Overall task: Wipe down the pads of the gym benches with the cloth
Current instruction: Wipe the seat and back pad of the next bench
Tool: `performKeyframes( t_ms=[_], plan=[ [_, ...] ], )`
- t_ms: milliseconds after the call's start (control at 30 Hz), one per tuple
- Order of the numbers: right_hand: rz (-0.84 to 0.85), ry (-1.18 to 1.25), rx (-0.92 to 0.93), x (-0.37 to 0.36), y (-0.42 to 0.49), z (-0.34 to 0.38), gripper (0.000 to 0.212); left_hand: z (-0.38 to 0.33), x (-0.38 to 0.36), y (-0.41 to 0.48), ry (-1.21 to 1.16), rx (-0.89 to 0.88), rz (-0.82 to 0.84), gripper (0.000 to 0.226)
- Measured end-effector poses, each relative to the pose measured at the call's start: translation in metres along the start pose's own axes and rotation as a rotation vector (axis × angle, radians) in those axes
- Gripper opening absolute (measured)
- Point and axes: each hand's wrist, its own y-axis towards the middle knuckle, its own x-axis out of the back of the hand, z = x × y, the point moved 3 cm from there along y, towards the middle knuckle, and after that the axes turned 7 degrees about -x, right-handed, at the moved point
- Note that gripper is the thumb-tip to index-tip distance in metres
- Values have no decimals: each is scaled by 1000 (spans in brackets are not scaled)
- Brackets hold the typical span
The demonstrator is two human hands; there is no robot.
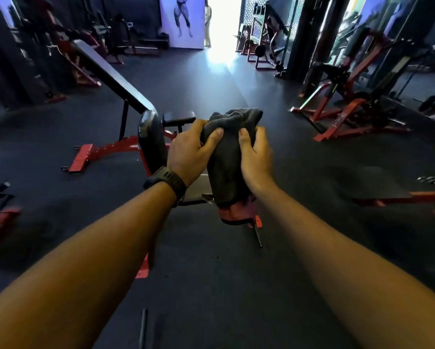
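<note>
The red-framed bench with long black pads (115, 79) stands just left of the hands. The dark-grey cloth (226, 159) hangs bunched in mid-air and looks soft and light. It is best wadded at its top, where left hand (190, 153) and right hand (256, 157) both clutch it.

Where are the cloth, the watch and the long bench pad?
cloth (227, 162): head view, on its dark middle fold
watch (166, 182): head view, on its dark strap
long bench pad (110, 75): head view, middle of its tilted surface

Gym interior: an inclined bench (113, 76) left of centre, red-framed weight machines (347, 114) at right, dark rubber floor (198, 84), bodybuilder poster (183, 21) at top.
</note>
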Motion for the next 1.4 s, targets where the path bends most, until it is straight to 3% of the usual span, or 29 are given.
performKeyframes(
  t_ms=[400,567,767,900,1033,1233,1333,1400],
  plan=[
    [162,8,-74,-105,182,-52,24,133,-67,120,111,186,23,34],
    [332,40,-68,-177,259,-106,22,221,-104,147,174,333,-23,33],
    [529,-61,-60,-261,352,-193,38,328,-173,170,253,572,-101,34],
    [693,-196,-85,-305,395,-267,32,397,-233,156,291,753,-101,37],
    [842,-259,-174,-346,400,-358,21,466,-288,109,286,949,-56,55],
    [952,-379,-185,-411,377,-497,40,574,-358,-5,216,1170,-39,59],
    [951,-407,-109,-437,361,-537,43,602,-371,-39,193,1239,-92,50],
    [904,-487,7,-448,354,-557,52,618,-381,-57,194,1263,-56,59]
  ],
)
